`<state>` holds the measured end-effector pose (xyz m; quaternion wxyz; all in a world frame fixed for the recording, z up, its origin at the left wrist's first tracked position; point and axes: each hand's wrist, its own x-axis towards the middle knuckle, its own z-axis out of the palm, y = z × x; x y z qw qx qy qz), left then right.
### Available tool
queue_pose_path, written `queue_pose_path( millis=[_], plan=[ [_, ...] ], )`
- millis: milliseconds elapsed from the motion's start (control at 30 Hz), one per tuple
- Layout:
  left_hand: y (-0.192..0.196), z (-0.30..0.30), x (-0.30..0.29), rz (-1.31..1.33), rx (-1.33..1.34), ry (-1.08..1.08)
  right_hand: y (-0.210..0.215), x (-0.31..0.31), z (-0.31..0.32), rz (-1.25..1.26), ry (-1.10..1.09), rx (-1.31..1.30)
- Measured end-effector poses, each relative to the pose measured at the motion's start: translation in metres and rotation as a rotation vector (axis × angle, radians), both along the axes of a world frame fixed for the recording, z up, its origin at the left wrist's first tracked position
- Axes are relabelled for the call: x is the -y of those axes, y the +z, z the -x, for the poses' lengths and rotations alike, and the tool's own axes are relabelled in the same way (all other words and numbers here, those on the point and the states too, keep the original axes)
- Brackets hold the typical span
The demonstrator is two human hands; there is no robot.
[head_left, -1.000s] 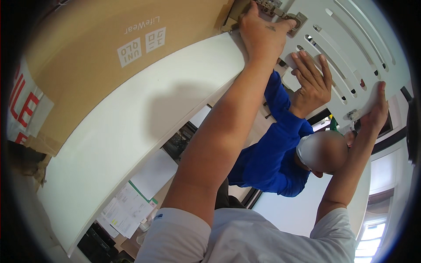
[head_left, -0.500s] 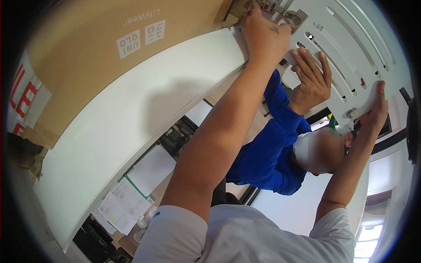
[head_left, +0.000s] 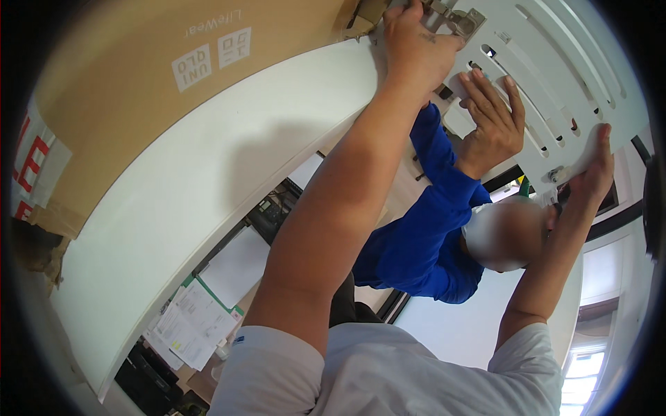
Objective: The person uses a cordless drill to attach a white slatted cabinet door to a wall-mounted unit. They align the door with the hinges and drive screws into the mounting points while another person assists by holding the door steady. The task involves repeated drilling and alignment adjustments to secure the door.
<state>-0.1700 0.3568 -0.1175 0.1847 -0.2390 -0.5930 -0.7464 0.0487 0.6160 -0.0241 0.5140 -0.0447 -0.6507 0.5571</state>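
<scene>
A white slotted cabinet door (head_left: 510,97) is held up at the upper right, with a metal cup hinge (head_left: 466,23) fixed near its top left corner. My left hand (head_left: 420,52) is at the hinge side, thumb against the hinge and fingers curled around its arm; some fingertips are partly hidden. On the door's right edge, my right hand (head_left: 595,173) holds the panel, fingers pointing up along it. Between my hands, a co-worker's hand (head_left: 492,128) lies with spread fingers against the slotted face.
A person in a blue long-sleeved top (head_left: 416,243) stands below the door. At left, a large brown cardboard box (head_left: 132,118) sits on a white shelf (head_left: 208,159). Under the shelf are papers (head_left: 198,326), a black desk phone (head_left: 270,211) and dark equipment (head_left: 146,378).
My left hand has shifted slightly left and its fingers have moved around the hinge. The box and shelf appear a little further left. My right hand and the co-worker's hand stay nearly in place.
</scene>
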Motion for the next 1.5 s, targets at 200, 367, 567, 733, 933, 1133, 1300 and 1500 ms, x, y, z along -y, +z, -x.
queue_pose_path(
  millis=[200,367,567,733,933,1133,1300,1500],
  plan=[
    [-0.007,0.01,-0.006,0.005,-0.035,0.051,0.001,-0.001,0.0,0.042,0.011,0.023],
    [0.0,0.003,0.006,-0.089,0.022,-0.106,0.002,-0.004,-0.005,0.024,-0.04,0.038],
    [-0.004,0.002,0.006,-0.268,-0.019,-0.056,0.004,0.008,-0.006,0.077,0.006,0.061],
    [-0.016,-0.027,0.009,-0.222,-0.261,0.369,0.004,0.029,-0.008,0.089,0.041,0.018],
    [-0.102,-0.143,0.063,-0.129,-0.177,-0.316,-0.001,0.078,-0.042,-0.582,-0.372,-0.351],
    [-0.168,-0.193,0.096,0.098,0.029,-0.482,-0.029,0.229,0.102,-1.139,-0.071,0.449],
    [-0.215,-0.2,0.132,0.213,-0.011,-0.363,-0.052,0.234,0.197,-1.401,-0.309,0.79],
    [-0.318,-0.219,0.174,0.333,0.215,-0.42,-0.066,0.215,0.194,-1.506,-0.184,0.494]
  ],
)
